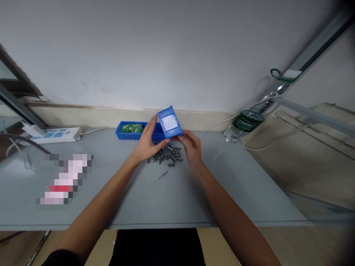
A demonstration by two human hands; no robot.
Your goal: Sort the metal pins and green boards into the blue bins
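Observation:
A blue plastic bin [170, 122] with a white label is held tilted above the table, between my two hands. My left hand [147, 145] grips its left side, thumb stretched along the lower edge. At the lower right corner, my right hand [191, 147] holds the bin with bent fingers. Beneath it lies a heap of small metal parts [169, 153], partly hidden by my left hand. One single metal piece [163, 175] lies apart, nearer the front edge. Behind my left hand stands a blue tray [129, 138] with green pieces [132, 128] in it; another blue compartment shows behind the held bin.
A white power strip [59, 135] with cables is at the back left of the grey table [233, 192]. A pixelated pink object [70, 173] lies at left. At the back right stands a clear bottle [244, 123] with a green label, beside a metal post.

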